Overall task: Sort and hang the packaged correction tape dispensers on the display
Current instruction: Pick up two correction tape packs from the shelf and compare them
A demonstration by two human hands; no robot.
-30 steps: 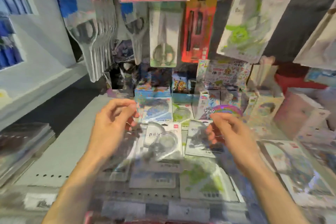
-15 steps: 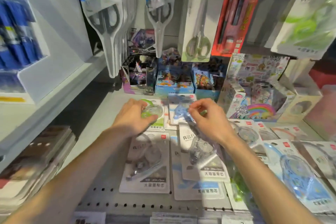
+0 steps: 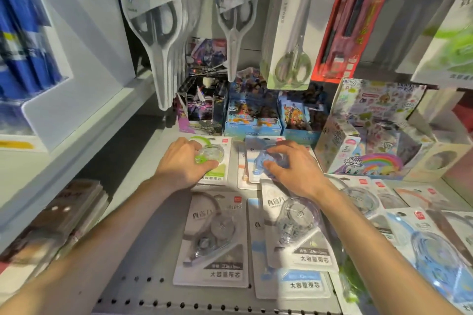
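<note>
Several packaged correction tape dispensers lie flat on the grey shelf (image 3: 143, 233). My left hand (image 3: 183, 163) grips the green correction tape pack (image 3: 217, 158) at the back of the pile, thumb and fingers curled round its clear blister. Just to the right, my right hand (image 3: 294, 169) grips the blue correction tape pack (image 3: 258, 158) the same way. Nearer to me lie a grey pack (image 3: 213, 238) and a clear pack (image 3: 297, 230) on top of a blue one. More blue packs (image 3: 435, 256) spread out at the right.
Packaged scissors (image 3: 158, 25) hang on hooks above the shelf, with a red pen pack (image 3: 350, 23) beside them. Card boxes (image 3: 202, 110) and sticker boxes (image 3: 371, 146) line the back. Stacked booklets (image 3: 58, 220) lie at the left.
The view dropped toward the shelf. Both hands moved forward and down from above the pile and closed on the green and blue packs at the back.
</note>
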